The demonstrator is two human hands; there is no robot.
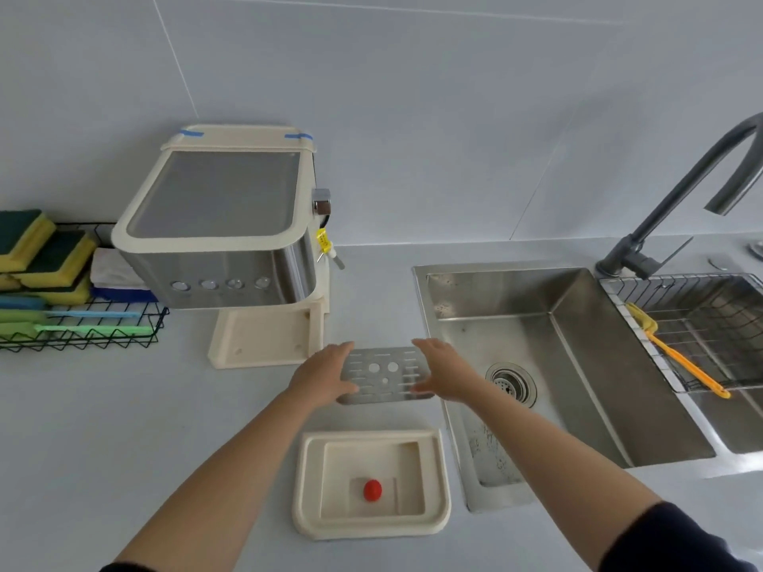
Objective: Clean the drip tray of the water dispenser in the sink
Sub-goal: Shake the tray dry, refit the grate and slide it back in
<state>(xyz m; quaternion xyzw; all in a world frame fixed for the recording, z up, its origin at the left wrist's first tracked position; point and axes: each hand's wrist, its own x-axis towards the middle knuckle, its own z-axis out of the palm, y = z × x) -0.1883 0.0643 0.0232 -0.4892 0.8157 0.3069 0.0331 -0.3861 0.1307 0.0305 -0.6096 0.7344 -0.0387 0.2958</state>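
Observation:
The cream drip tray [309, 485] lies on the counter near me, with a red float ball [372, 489] in its well. Beyond it the metal grate [384, 375] with slots and round holes rests flat on the counter. My left hand [324, 375] and my right hand [441, 371] sit at the grate's left and right ends, fingers spread, touching or nearly touching its edges. The steel sink [557, 365] with its drain [511, 382] lies just to the right. The water dispenser [223, 229] stands at the back left.
A dark faucet [681, 192] arches over the sink's back right. A wire rack [702, 324] with an orange brush [685, 365] spans the right basin. A black wire basket [82, 336] at far left holds several sponges and brushes.

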